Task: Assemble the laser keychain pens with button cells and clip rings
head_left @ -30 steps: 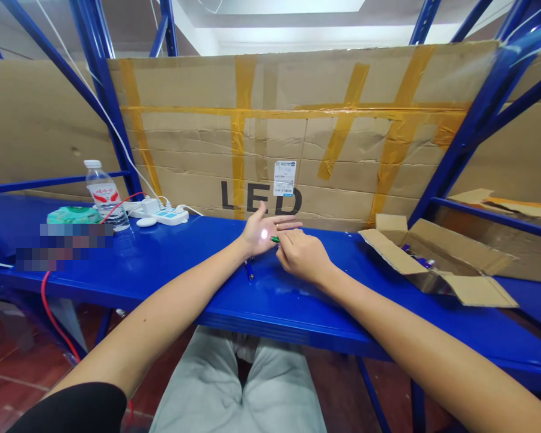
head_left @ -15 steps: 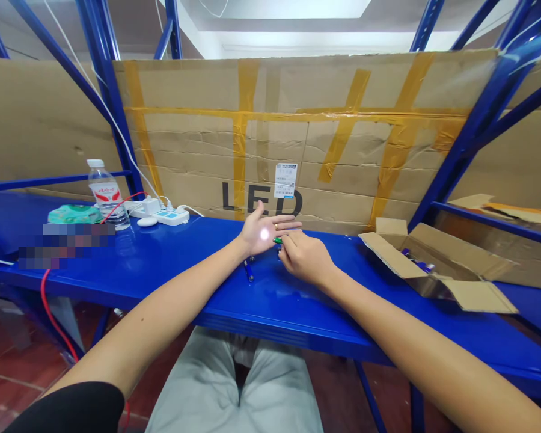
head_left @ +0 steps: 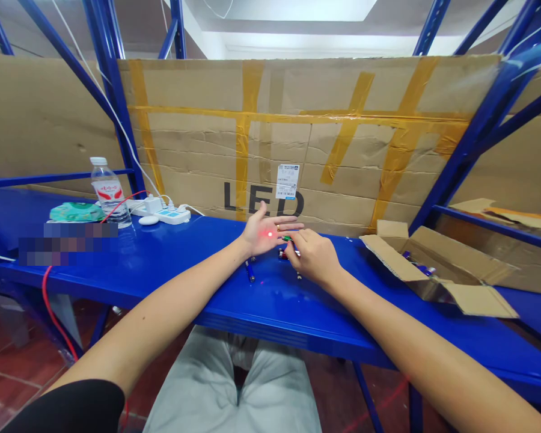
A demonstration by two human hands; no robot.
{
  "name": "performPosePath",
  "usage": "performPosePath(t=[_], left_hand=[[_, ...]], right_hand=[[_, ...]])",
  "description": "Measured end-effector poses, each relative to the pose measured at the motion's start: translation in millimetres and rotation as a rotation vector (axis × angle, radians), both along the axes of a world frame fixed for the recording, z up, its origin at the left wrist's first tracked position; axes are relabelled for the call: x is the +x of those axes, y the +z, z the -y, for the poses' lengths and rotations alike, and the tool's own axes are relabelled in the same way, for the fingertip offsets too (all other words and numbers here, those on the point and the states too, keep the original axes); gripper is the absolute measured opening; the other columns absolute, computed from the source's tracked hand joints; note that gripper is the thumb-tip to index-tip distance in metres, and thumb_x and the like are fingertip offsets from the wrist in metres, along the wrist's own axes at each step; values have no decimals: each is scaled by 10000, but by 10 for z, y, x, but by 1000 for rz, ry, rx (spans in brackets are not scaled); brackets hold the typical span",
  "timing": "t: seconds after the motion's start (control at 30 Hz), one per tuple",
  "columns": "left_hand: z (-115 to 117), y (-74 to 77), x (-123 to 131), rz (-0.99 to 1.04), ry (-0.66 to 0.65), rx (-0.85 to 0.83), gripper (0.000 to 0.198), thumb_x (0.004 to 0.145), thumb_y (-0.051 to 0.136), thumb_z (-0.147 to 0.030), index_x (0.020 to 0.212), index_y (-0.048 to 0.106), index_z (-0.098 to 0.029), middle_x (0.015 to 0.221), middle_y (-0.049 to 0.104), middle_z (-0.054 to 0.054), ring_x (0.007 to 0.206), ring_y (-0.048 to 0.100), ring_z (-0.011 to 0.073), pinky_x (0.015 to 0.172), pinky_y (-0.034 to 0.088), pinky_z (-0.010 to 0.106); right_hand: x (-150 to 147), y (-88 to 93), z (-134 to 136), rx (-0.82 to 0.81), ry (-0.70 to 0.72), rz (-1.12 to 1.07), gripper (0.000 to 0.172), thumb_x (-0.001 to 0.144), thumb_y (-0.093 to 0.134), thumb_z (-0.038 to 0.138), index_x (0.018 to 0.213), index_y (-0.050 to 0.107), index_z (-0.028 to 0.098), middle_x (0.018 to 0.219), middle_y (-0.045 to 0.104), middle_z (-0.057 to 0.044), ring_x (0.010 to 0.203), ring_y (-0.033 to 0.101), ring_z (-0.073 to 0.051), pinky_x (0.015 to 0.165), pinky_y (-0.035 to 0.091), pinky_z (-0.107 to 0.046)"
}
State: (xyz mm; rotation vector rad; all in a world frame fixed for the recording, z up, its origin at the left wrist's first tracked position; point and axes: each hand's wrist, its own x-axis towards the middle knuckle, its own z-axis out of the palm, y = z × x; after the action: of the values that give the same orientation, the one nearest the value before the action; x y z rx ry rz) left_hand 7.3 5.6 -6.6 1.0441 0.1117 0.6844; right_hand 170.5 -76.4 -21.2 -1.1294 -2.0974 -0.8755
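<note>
My left hand (head_left: 265, 233) is held open above the blue shelf (head_left: 162, 270), palm turned toward my right hand, fingers stretched out. A small red spot of light glows on its palm. My right hand (head_left: 313, 257) is closed around a small green pen-shaped light (head_left: 287, 239), its tip aimed at the left palm. A blue pen light (head_left: 249, 272) lies on the shelf just below my left wrist. Another small one (head_left: 281, 254) lies beside my right hand.
An open cardboard box (head_left: 437, 270) with blue pen lights inside sits on the shelf at the right. At the left stand a water bottle (head_left: 107, 191), a white power strip (head_left: 165, 213) and a green packet (head_left: 76, 212). A taped cardboard sheet marked LED (head_left: 297, 132) backs the shelf.
The spot on my left palm has gone from bright white to small and red. My right hand has shifted slightly right and down.
</note>
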Motion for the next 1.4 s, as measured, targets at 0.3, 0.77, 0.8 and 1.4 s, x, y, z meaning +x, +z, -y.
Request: performPosePath(t=[0.3, 0.77, 0.8, 1.4], left_hand=[[5, 2, 2, -9, -2, 8, 934, 881, 92, -730, 1233, 579, -14, 1271, 582, 287, 1047, 626, 314, 858, 449, 405], [12, 5, 4, -3, -22, 6, 928, 885, 104, -725, 1230, 584, -10, 1230, 607, 287, 980, 644, 290, 811, 462, 384], [12, 4, 3, -3, -24, 7, 929, 886, 102, -725, 1230, 585, -10, 1235, 604, 288, 983, 644, 291, 814, 463, 386], [-78, -223, 184, -436, 608, 825, 219, 750, 688, -165, 963, 716, -128, 975, 733, 97, 907, 668, 213, 901, 487, 379]], right_hand=[[3, 7, 23, -16, 20, 4, 249, 908, 455, 233, 927, 678, 124, 876, 713, -112, 850, 621, -217, 679, 414, -295], [15, 5, -8, 0, 48, -4, 251, 912, 451, 234, 945, 676, 130, 879, 714, -105, 847, 633, -214, 674, 429, -295], [19, 4, -13, 2, 50, -3, 255, 913, 448, 234, 942, 678, 131, 868, 715, -102, 844, 634, -215, 672, 429, -296], [417, -8, -451, -511, 170, -49, 231, 937, 488, 195, 1136, 605, 188, 1077, 697, -96, 972, 641, -207, 835, 454, -306]])
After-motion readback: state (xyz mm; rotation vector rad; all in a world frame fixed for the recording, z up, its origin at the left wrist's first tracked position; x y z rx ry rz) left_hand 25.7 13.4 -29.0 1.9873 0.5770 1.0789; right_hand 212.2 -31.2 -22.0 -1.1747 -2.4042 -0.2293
